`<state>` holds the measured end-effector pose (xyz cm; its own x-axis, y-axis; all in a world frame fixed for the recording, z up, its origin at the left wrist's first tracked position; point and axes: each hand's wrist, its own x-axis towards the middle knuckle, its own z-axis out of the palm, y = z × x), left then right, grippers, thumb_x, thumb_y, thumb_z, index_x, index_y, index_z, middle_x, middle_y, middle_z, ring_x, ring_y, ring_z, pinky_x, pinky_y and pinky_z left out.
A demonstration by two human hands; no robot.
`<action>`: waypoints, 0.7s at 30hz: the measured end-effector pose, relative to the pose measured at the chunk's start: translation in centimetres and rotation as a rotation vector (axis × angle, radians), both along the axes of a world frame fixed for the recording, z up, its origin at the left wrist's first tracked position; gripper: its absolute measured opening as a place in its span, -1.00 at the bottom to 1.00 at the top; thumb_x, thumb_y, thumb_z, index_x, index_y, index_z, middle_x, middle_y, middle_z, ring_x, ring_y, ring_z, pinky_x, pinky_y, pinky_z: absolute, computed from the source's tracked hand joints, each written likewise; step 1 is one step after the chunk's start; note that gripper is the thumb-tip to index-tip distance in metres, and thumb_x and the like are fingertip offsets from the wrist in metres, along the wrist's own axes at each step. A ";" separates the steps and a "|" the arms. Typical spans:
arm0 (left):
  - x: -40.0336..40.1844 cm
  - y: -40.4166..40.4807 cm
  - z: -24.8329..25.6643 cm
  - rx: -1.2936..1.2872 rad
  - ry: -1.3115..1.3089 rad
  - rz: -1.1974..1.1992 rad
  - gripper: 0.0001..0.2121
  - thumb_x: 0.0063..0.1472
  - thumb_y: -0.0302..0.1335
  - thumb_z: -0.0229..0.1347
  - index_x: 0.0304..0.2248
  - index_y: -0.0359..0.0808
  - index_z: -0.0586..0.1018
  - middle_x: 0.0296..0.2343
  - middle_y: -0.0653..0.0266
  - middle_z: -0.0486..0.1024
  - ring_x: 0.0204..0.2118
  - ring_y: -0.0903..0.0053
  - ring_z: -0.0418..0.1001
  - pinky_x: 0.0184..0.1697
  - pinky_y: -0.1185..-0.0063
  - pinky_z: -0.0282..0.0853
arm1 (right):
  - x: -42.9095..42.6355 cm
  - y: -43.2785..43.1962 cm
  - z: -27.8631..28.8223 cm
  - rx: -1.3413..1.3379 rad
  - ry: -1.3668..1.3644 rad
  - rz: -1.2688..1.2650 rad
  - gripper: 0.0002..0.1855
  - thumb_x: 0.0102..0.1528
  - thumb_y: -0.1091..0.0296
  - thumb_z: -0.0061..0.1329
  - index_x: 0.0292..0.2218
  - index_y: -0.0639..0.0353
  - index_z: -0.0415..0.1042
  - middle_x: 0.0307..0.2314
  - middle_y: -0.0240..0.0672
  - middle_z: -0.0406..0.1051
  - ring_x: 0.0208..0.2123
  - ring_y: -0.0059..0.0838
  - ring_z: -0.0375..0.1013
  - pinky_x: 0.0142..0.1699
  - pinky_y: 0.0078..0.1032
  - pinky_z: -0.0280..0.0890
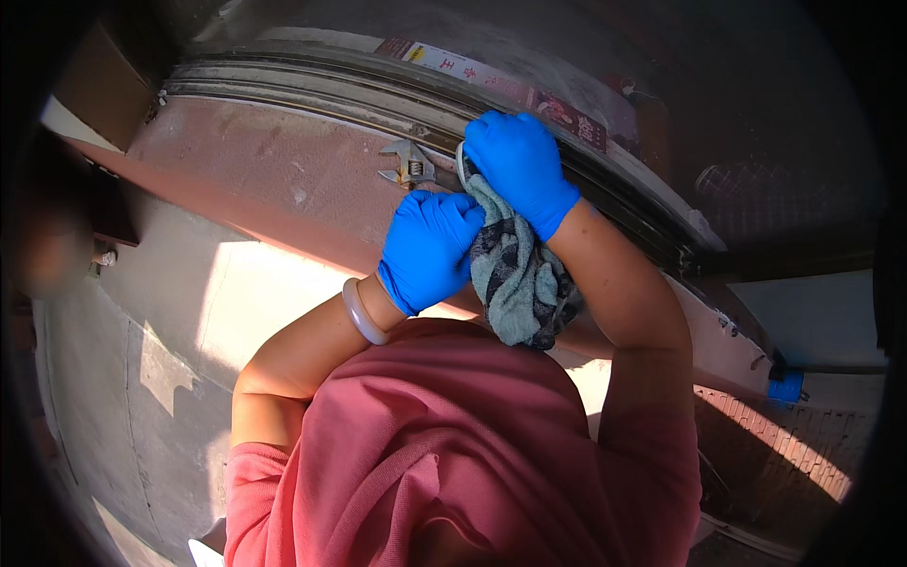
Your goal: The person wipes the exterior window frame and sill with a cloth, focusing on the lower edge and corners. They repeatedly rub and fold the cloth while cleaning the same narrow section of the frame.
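Note:
A green-grey towel cloth (506, 283) with dark patches hangs bunched between my two hands, over my lap. My right hand (521, 166), in a blue glove, grips its upper end beside the window track. My left hand (432, 244), gloved alike, is curled with its thumb and fingers against the cloth's left edge. A pale curved edge shows under my right hand; what it belongs to is unclear. Just beyond my left hand lies an adjustable wrench (411, 166) with rust marks, jaws pointing left. Its handle runs right and is hidden behind the cloth.
A reddish ledge (234, 152) borders a grooved metal sliding track (297, 88). Behind the track stands dark glass, with a printed strip (489, 81) along its foot. A cardboard piece (103, 88) is at upper left. At right are a blue cylindrical object (786, 386) and ribbed bricks (793, 439).

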<state>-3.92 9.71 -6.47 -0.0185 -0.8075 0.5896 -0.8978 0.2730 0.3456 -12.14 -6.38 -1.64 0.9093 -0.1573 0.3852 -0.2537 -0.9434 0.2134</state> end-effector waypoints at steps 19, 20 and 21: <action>1.1 0.1 1.7 -0.112 0.370 -0.187 -0.73 0.06 -0.41 0.11 -0.23 -0.33 0.57 -0.39 0.07 0.52 -0.39 0.11 0.46 -0.29 0.36 0.37 | -14.2 2.7 1.6 0.655 -0.345 -0.165 -0.68 0.03 0.23 0.08 -0.18 0.15 0.47 -0.40 -0.17 0.44 -0.38 -0.17 0.44 -0.27 -0.33 0.31; 1.1 0.4 1.9 -0.086 0.384 -0.191 -0.71 0.08 -0.40 0.11 -0.19 -0.33 0.56 -0.38 0.07 0.51 -0.37 0.11 0.46 -0.27 0.38 0.36 | -14.9 3.0 1.8 0.657 -0.292 -0.139 -0.64 0.02 0.23 0.10 -0.15 0.15 0.48 -0.36 -0.17 0.45 -0.33 -0.17 0.44 -0.23 -0.33 0.32; 1.0 0.5 2.0 -0.064 0.400 -0.195 -0.69 0.11 -0.39 0.10 -0.16 -0.33 0.55 -0.37 0.07 0.50 -0.36 0.12 0.45 -0.24 0.39 0.34 | -15.5 3.2 2.0 0.606 -0.235 -0.102 -0.64 0.01 0.23 0.11 -0.15 0.14 0.48 -0.33 -0.18 0.45 -0.28 -0.16 0.43 -0.17 -0.31 0.30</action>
